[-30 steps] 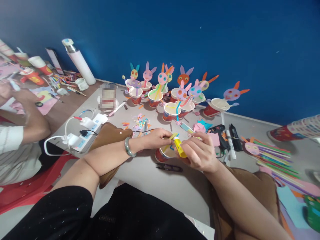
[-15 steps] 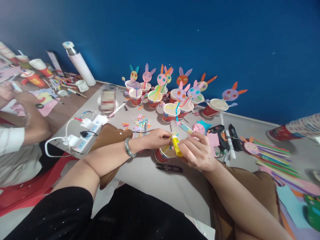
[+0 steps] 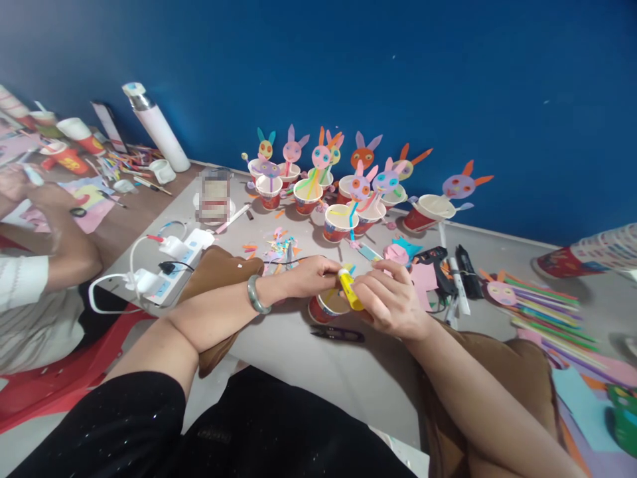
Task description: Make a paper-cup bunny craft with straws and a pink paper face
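In my right hand (image 3: pixel 391 302) is a yellow glue stick (image 3: pixel 351 291), its white top end tilted toward my left fingers. My left hand (image 3: pixel 316 274) has its fingers pinched just beside that end; what they hold is mostly hidden. Small yellow and blue paper bits (image 3: pixel 352 269) show behind the glue stick. Below both hands stands a red paper cup (image 3: pixel 321 311), partly covered by them. Thread snips (image 3: pixel 338 334) lie on the table in front of this cup.
Several paper cups with rabbit-head figures (image 3: pixel 338 222) stand along the blue wall. A power strip (image 3: pixel 184 265) and brown cushion (image 3: pixel 219 282) lie left. To the right are a black glue gun (image 3: pixel 438 262), markers (image 3: pixel 460 285) and coloured pipe cleaners (image 3: pixel 552 312). Another person's arm (image 3: pixel 70 232) is far left.
The glue stick's top end has shifted slightly left, toward my left fingers. My left hand has stayed nearly still.
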Tool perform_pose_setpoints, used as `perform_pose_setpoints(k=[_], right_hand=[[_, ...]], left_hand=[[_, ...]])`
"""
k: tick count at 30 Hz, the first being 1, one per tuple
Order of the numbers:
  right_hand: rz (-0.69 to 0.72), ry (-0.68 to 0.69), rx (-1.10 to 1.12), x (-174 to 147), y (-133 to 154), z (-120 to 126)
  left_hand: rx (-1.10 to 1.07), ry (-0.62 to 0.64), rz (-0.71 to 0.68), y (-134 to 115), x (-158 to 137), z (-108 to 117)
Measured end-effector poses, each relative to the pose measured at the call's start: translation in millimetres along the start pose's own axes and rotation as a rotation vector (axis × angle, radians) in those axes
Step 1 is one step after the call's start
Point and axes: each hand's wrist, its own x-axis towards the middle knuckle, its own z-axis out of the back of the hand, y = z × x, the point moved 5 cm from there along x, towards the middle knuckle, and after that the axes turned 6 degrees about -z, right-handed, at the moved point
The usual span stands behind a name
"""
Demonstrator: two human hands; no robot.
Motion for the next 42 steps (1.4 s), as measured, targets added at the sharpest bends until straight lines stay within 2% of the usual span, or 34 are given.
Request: perform_pose_setpoints(k=[2, 7, 10, 13, 16, 21, 25, 28, 31, 35, 38, 42], right_hand=[[-0.038, 0.01, -0.022, -1, -4, -2], [-0.161, -0.11, -0.098, -8, -19, 4], [-0.123, -0.142, -0.047, -6, -15, 7], [-0.053, -0.051, 0.024, -1, -7, 4], [-0.058, 0.03, 0.016, 0, -6, -2], [-0.158, -0.072, -0.091, -7, -20, 1], [-0.11, -0.134, -0.012, -5, -16, 6], [-0.031, -0.083, 0.048, -1, -7, 4], [-0.038, -0.022, 0.04, -2, -8, -1], [-0.137, -0.093, -0.059, -8, -19, 1], [-0.134, -0.155, -0.041, -8, -18, 6], [-0.046, -0.061, 0.046, -1, -7, 4]], left_hand=[[-0.015, -0.009, 0.018, -1, -1, 0], [-0.053, -0.006, 0.059, -7, -4, 1], [-0.034, 0.006, 0.05, -6, -2, 1], [-0.009, 0.006, 0.025, -3, -1, 1], [-0.012, -0.014, 0.016, -2, -1, 2], [-0.08, 0.014, 0.046, -6, -5, 0], [-0.057, 0.021, 0.014, -6, -3, -1], [-0.028, 0.012, 0.004, -2, -1, -1], [-0.037, -0.01, -0.007, -3, -1, 0], [-0.062, 0.005, 0.047, -7, -4, 0], [-0.071, 0.016, 0.03, -7, -4, -2], [-0.026, -0.002, -0.022, -3, -2, -2]])
